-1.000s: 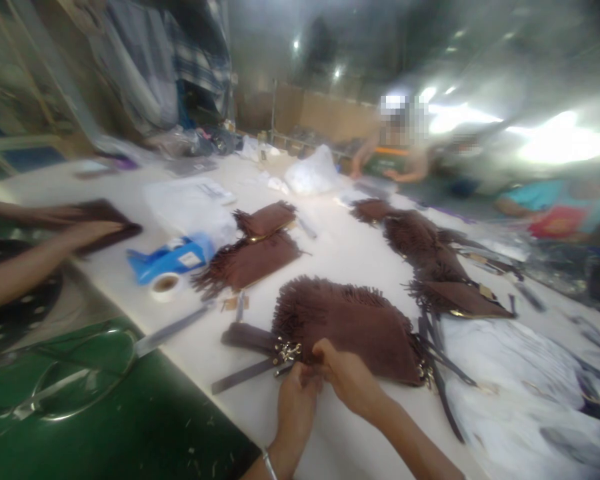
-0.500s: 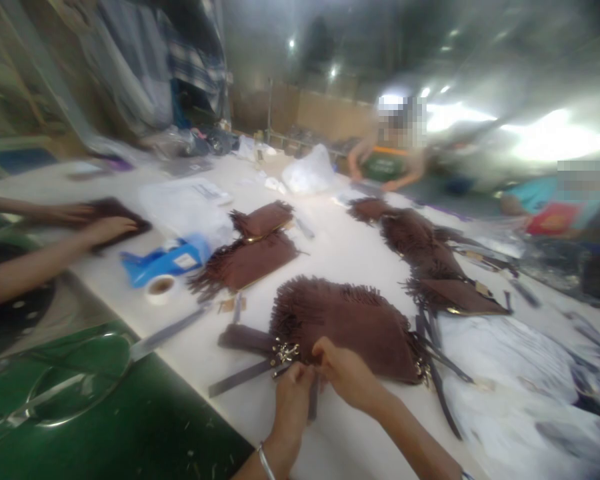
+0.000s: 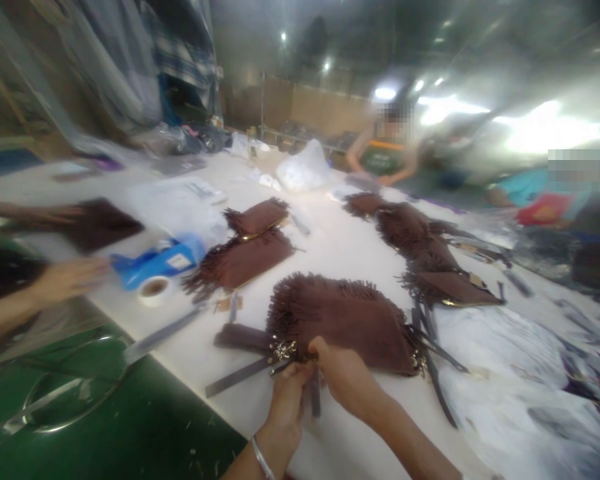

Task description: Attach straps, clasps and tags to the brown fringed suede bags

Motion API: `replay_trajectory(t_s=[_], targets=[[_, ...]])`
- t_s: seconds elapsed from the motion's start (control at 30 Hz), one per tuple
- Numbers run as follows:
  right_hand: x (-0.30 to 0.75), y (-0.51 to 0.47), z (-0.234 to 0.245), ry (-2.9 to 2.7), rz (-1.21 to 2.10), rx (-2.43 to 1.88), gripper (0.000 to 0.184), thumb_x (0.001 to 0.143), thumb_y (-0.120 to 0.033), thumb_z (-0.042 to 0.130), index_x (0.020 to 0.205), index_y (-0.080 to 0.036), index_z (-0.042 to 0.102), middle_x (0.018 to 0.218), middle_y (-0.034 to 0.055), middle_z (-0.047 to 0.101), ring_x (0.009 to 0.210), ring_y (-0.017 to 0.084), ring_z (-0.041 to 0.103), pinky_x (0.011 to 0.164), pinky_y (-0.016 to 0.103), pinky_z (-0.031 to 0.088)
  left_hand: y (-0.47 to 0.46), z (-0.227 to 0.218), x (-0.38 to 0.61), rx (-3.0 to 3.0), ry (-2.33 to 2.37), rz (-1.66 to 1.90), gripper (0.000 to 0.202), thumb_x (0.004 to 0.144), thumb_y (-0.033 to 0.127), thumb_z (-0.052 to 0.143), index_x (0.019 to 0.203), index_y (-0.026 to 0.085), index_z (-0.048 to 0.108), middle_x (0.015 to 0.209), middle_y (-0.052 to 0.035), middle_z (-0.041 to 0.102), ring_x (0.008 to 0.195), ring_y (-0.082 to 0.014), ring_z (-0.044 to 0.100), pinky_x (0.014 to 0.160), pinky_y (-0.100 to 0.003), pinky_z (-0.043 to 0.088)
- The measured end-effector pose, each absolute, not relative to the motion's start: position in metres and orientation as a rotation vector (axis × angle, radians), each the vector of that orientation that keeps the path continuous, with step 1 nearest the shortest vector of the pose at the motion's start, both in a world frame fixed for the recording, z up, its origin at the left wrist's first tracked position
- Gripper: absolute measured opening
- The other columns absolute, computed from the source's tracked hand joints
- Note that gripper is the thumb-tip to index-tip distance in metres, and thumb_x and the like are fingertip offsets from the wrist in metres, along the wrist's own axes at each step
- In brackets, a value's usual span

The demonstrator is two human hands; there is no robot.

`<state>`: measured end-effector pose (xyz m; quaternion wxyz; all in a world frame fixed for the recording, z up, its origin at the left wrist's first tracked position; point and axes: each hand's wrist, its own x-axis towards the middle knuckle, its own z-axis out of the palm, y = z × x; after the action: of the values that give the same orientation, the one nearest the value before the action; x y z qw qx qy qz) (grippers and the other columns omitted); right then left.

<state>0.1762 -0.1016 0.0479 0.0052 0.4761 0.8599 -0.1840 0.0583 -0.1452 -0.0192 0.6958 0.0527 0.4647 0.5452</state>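
A brown fringed bag (image 3: 360, 333) lies flat on the white table in front of me. At its lower left edge my left hand (image 3: 286, 397) and my right hand (image 3: 343, 373) meet, fingertips pinched together. A short dark strap (image 3: 316, 399) hangs down between them, and both hands seem to grip it; their fingertips partly hide the spot. Metal clasps (image 3: 284, 348) cluster beside my left hand, by a folded brown strap (image 3: 243, 337). A flat dark strip (image 3: 237, 377) lies to the left.
A blue tape dispenser (image 3: 163, 263) and a tape roll (image 3: 154, 289) stand left, near a co-worker's hand (image 3: 70, 280). More fringed bags (image 3: 260, 257) lie beyond, and others (image 3: 450, 287) at right beside white plastic sheets (image 3: 495, 347). Another person (image 3: 383, 160) stands across the table.
The co-worker's near hand at the left has come off the brown piece and moved toward the tape dispenser. My hands stay pinched at the bag's edge; the view has shifted slightly.
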Motion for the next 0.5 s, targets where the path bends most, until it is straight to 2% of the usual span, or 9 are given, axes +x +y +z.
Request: replay_trajectory(t_s=[0.23, 0.4, 0.5], targets=[[0.171, -0.105, 0.033, 2.551, -0.726, 1.817, 0.022, 0.086, -0.015, 0.042, 0.107, -0.021, 0.046, 0.078, 0.0013, 0.069, 0.071, 0.016, 0.065, 0.058, 0.024, 0.028, -0.145, -0.034, 0.058, 0.124, 1.004, 1.222, 0.028, 0.058, 0.030, 0.082, 0.063, 0.013, 0.060, 0.060, -0.0019, 0.062, 0.057, -0.0133, 0.058, 0.058, -0.025, 0.045], [0.169, -0.114, 0.020, 2.372, -0.736, 2.103, 0.009, 0.091, -0.025, 0.046, 0.098, -0.022, 0.051, 0.077, 0.0005, 0.069, 0.071, 0.016, 0.064, 0.059, 0.024, 0.030, -0.147, -0.039, 0.056, 0.175, 1.019, 1.170, 0.027, 0.059, 0.031, 0.081, 0.068, 0.013, 0.064, 0.062, -0.0011, 0.063, 0.060, -0.0128, 0.058, 0.059, -0.023, 0.044], [0.167, -0.128, 0.009, 2.429, -0.744, 2.239, 0.017, 0.096, -0.030, 0.040, 0.091, -0.022, 0.054, 0.081, 0.0008, 0.068, 0.072, 0.015, 0.063, 0.062, 0.023, 0.036, -0.147, -0.037, 0.056, 0.189, 1.038, 1.170, 0.027, 0.058, 0.031, 0.082, 0.072, 0.013, 0.067, 0.070, -0.0026, 0.067, 0.065, -0.0134, 0.060, 0.063, -0.023, 0.046]])
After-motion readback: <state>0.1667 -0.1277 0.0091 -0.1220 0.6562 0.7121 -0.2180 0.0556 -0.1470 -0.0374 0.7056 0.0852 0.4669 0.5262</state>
